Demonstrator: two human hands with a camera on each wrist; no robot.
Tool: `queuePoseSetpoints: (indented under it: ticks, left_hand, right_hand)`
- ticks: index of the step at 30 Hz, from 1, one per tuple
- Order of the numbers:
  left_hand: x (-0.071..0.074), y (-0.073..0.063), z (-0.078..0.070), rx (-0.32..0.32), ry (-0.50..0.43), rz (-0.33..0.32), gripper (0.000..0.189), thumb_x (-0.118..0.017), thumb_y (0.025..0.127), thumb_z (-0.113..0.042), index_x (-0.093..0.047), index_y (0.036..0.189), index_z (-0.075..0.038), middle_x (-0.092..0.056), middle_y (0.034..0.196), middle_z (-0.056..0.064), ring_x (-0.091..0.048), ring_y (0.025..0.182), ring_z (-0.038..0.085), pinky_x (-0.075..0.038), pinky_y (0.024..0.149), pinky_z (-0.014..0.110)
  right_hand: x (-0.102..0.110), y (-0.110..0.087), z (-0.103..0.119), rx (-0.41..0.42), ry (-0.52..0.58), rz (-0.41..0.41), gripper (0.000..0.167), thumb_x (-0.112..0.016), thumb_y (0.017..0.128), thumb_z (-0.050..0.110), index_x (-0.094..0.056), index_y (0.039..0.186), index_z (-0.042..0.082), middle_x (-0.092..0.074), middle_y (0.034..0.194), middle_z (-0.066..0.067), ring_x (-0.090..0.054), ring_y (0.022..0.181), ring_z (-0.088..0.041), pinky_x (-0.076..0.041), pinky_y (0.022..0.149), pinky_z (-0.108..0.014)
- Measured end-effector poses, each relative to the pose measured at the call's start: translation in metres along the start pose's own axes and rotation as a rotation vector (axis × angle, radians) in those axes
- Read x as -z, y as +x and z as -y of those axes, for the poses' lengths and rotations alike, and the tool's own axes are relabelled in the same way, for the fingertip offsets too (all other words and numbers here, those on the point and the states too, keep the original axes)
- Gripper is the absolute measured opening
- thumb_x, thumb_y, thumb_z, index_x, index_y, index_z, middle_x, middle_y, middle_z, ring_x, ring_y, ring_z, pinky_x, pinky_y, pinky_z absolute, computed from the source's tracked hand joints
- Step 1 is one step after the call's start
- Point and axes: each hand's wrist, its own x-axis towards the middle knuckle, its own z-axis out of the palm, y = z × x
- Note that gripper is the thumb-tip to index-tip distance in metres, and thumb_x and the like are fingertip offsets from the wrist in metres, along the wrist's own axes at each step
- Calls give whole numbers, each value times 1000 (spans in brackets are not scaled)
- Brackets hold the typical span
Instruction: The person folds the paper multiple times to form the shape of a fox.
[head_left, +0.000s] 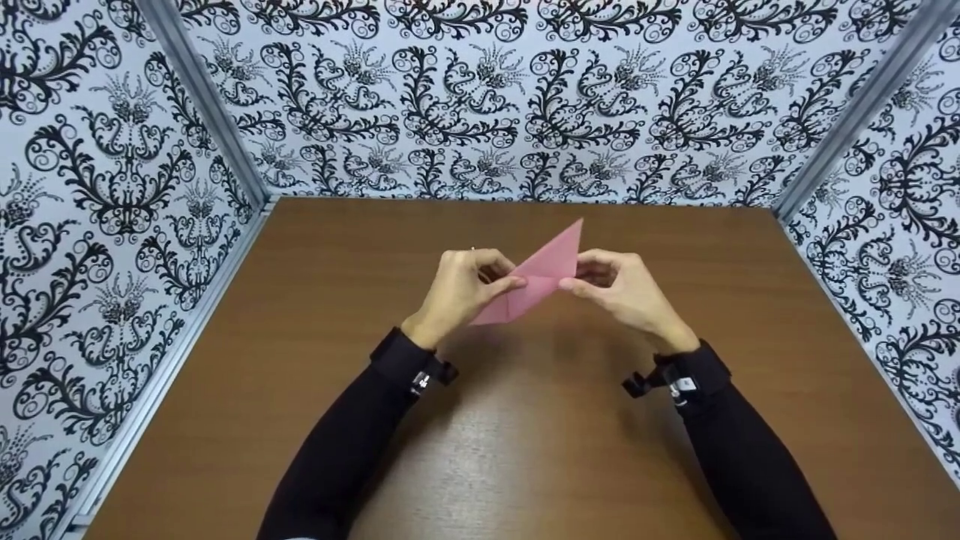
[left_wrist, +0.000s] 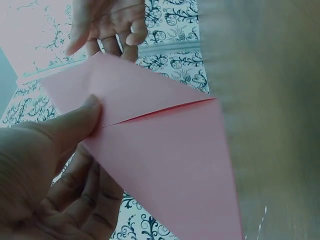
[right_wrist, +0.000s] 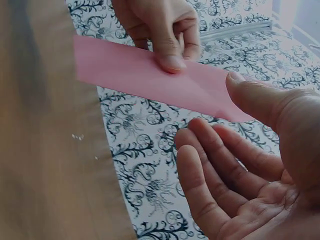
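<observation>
A folded sheet of pink paper (head_left: 551,259) is held up above the brown table, its pointed corner rising at the upper right. My left hand (head_left: 466,289) pinches its left part, thumb on the near face and fingers behind. In the left wrist view, the paper (left_wrist: 165,155) shows a slit between two folded flaps, beside the left thumb. My right hand (head_left: 626,289) holds the paper's right edge. The right wrist view has the right thumb (right_wrist: 255,100) on the paper's end, with several fingers loosely bent below it; the index finger is mostly hidden.
The wooden table (head_left: 300,420) stretches beneath both hands. Behind it stands a white wall (head_left: 480,97) with black scroll patterns, and similar panels flank both sides. Grey metal posts (head_left: 202,97) mark the corners. Dark straps with small devices (head_left: 694,379) sit on the wrists.
</observation>
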Motion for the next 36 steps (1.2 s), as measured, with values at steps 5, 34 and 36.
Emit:
queuePoseSetpoints:
  ticks: [5,34,36]
  left_hand:
    - [-5,-1,-3,53,-47,-93,20,-97,101,-28,-91,104,-9,-92,99,7,-83,77,16,-65,72,21]
    - [-20,-5,-8,213,-327,55,15,-95,102,-19,-93,110,-6,-92,101,15,-86,83,9,-76,82,43]
    - [-20,-5,-10,225,-363,72,16,-95,102,-17,-93,110,-4,-92,102,17,-89,85,13,-76,84,47]
  right_hand:
    - [-11,0,-3,15,99,22,28,-88,108,15,-83,132,-1,-88,123,-21,-86,96,-14,-73,91,-32]
    - [-21,2,-4,127,151,-162,13,-81,109,0,-87,116,-10,-89,92,8,-82,78,-7,-72,80,-27]
    - [-20,2,-2,130,159,-162,13,-82,109,0,-87,116,-10,-89,93,8,-83,78,-7,-72,80,-27]
